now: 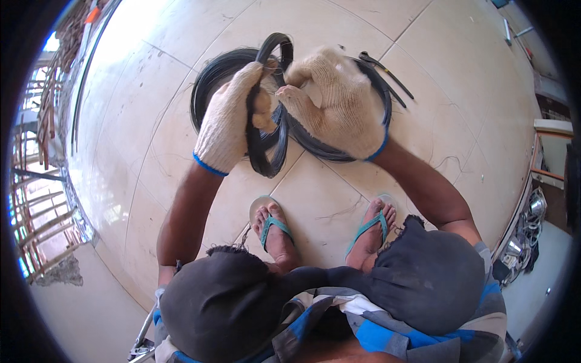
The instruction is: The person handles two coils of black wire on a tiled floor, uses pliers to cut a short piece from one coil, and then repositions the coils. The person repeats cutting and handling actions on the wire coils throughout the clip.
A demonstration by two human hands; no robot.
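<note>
My left hand (227, 115), in a white knitted glove with a blue cuff, grips a narrow looped bundle of black wire (272, 165), held upright above the floor. The glove is torn or open, so bare fingertips show inside the loop. My right hand (340, 102), gloved alike and slightly blurred, has thumb and fingertips pinched at the bundle's right side, on the black wire. Behind the hands lie larger wire coils: a left coil (198, 93) and a right coil (329, 153), partly hidden by the gloves.
A pair of black-handled pincers (388, 77) lies beyond my right hand. Loose thin strands (340, 212) are scattered on the tiled floor (317, 190). My sandalled feet (277, 227) stand close by. Metal items (522, 240) sit at the right; a wooden lattice (41, 204) stands left.
</note>
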